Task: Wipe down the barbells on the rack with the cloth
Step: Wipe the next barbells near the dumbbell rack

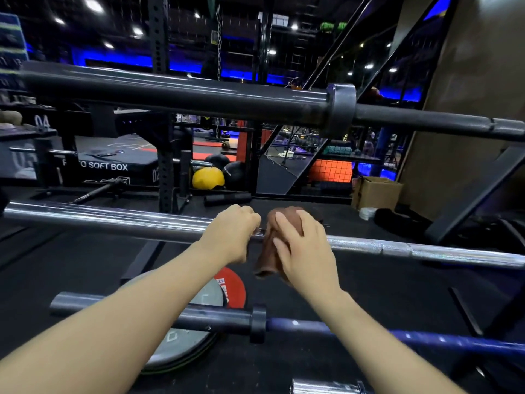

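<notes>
- The left hand [231, 233] curled round the chrome bar [113, 217], just left of the cloth [268, 251].
- The right hand [304, 245] held the brown cloth wrapped over that bar, at its middle.
- The bar's long axis ran left to right, so I judged either hand could slide along it.
- Four barbells showed: dark top bar [184, 93], chrome bar, blue bar [426, 338], and a chrome end [326, 387] at the bottom.

Both hands [231, 234] [305, 251], cloth [270, 251] (seemingly brown), chrome barbell [113, 218]
</notes>
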The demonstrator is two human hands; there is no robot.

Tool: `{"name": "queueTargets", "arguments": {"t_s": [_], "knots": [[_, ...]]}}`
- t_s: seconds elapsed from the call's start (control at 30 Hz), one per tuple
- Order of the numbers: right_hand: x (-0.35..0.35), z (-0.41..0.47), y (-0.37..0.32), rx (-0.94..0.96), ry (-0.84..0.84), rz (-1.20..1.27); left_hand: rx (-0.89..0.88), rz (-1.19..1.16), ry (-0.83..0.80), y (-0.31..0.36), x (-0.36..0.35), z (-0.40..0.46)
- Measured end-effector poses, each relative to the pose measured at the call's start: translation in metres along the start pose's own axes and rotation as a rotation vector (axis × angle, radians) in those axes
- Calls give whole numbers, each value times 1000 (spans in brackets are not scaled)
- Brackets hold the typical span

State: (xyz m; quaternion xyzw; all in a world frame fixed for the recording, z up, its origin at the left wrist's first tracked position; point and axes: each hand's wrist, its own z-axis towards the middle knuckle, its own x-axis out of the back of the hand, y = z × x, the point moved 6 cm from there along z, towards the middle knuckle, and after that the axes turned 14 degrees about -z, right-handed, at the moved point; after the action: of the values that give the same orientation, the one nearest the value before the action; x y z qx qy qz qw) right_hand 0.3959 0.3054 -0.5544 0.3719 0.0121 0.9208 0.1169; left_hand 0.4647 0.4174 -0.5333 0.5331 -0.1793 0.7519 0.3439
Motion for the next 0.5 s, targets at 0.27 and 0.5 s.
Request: {"name": "queueTargets", "arguments": {"t_s": [0.27,0.5], "knots": [[-24,54,2,-114,-363,89,-24,38,22,6,4,-1],[1,-2,-3,36,69,43,-6,-17,29,-3,3,-4]]}}
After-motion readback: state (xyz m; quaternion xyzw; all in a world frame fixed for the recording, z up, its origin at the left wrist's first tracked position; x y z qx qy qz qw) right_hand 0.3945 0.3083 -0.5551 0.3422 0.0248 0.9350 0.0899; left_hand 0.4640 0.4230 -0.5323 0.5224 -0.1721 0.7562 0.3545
